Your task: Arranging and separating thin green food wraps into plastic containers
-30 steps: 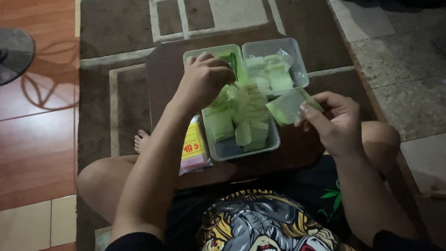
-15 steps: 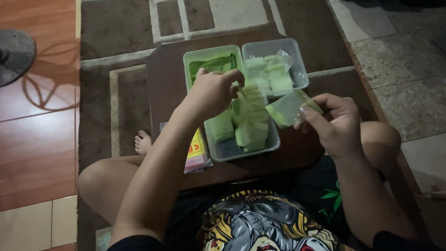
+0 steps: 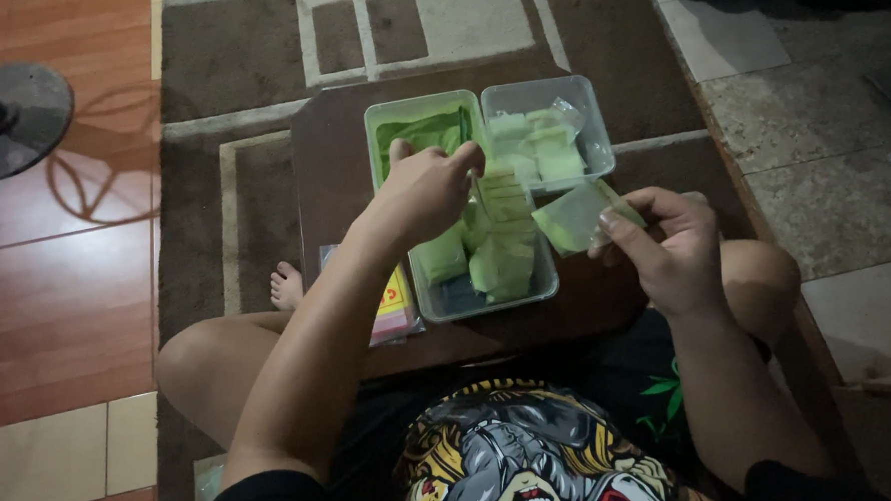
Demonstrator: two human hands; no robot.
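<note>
left hand (image 3: 428, 186) drawing back from green tub (image 3: 390, 123), pinching utensil | right hand (image 3: 666, 246) — nearer — pinching small bag (image 3: 574, 218), mouth facing left hand

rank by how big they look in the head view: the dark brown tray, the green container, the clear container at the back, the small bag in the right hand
1. Dark brown tray
2. Green container and clear container at the back: they look alike, and the left hand hides part of the green one.
3. Small bag in the right hand
</note>
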